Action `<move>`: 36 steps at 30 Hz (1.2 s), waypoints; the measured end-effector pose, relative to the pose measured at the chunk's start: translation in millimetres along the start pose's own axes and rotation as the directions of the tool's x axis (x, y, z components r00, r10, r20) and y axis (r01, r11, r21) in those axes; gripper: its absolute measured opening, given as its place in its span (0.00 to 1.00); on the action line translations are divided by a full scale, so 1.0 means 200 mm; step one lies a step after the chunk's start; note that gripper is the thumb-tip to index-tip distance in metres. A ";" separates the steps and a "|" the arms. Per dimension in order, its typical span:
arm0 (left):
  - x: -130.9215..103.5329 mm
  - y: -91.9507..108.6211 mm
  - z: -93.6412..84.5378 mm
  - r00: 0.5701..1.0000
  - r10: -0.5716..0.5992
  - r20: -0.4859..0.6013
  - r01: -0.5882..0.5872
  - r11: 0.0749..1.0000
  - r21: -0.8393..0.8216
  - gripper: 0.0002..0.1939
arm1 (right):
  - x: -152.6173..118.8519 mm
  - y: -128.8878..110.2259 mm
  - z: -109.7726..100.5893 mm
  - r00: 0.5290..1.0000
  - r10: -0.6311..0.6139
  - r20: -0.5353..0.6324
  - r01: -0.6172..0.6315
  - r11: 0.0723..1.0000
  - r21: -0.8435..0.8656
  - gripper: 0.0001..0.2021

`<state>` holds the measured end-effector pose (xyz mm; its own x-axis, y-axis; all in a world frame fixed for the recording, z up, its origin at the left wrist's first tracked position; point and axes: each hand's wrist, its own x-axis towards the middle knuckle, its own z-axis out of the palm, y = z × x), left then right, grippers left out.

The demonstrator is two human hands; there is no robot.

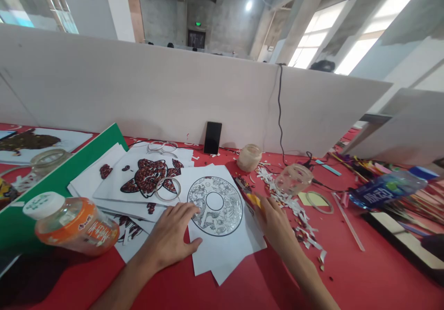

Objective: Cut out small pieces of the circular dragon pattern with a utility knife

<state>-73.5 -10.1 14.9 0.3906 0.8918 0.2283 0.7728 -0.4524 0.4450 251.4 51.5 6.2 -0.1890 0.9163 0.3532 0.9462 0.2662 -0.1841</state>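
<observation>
A round line drawing [222, 224] with dragon-like patterns and a blank centre is printed on white paper [222, 266] in front of me. My left hand [175, 229] rests open at the drawing's left edge, fingers spread on the paper. At the right edge of the sheet, my right hand [272, 217] is closed round a yellow tool [255, 200]; the fingers hide most of it, so its kind is unclear. Left of the drawing lies a sheet with a fox-like figure [147, 178] filled with dark red seeds or beans, and a clear ring [168, 189] lies on it.
An orange-labelled jar [78, 224] stands at left by a green board [107, 148]. A phone [212, 137] leans on the white partition [166, 92]. Two glass jars [249, 158], paper scraps [300, 213] and a plastic bottle [388, 187] are at right on the red table [347, 263].
</observation>
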 end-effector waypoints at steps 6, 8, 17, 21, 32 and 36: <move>0.02 0.01 0.04 0.996 -0.084 -0.007 0.085 0.995 0.044 0.29 | -0.11 -0.14 -0.18 0.990 -0.059 0.130 0.018 0.955 0.297 0.20; 0.02 0.02 0.05 0.995 -0.102 -0.002 0.102 0.993 0.060 0.31 | -0.18 -0.20 -0.21 0.969 -0.131 0.210 0.047 0.931 0.363 0.20; 0.02 0.02 0.05 0.993 -0.119 0.006 0.118 0.991 0.054 0.33 | -0.30 -0.31 -0.17 0.886 -0.358 0.295 0.266 0.913 0.308 0.21; 0.03 0.02 0.04 0.992 -0.122 0.008 0.121 0.991 0.064 0.33 | -0.30 -0.31 -0.17 0.870 -0.388 0.303 0.310 0.910 0.276 0.21; 0.02 0.03 0.04 0.993 -0.121 0.009 0.120 0.991 0.055 0.30 | -0.33 -0.34 -0.15 0.897 -0.350 0.270 0.305 0.932 0.195 0.20; 0.02 0.03 0.04 0.992 -0.124 0.023 0.123 0.991 0.057 0.30 | -0.33 -0.35 -0.15 0.905 -0.338 0.259 0.299 0.937 0.180 0.20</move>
<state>-63.1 -8.3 11.5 0.3030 0.9409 0.1514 0.8423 -0.3387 0.4192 206.2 -37.0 22.5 -0.5593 0.8163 0.1443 0.7827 0.5773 -0.2324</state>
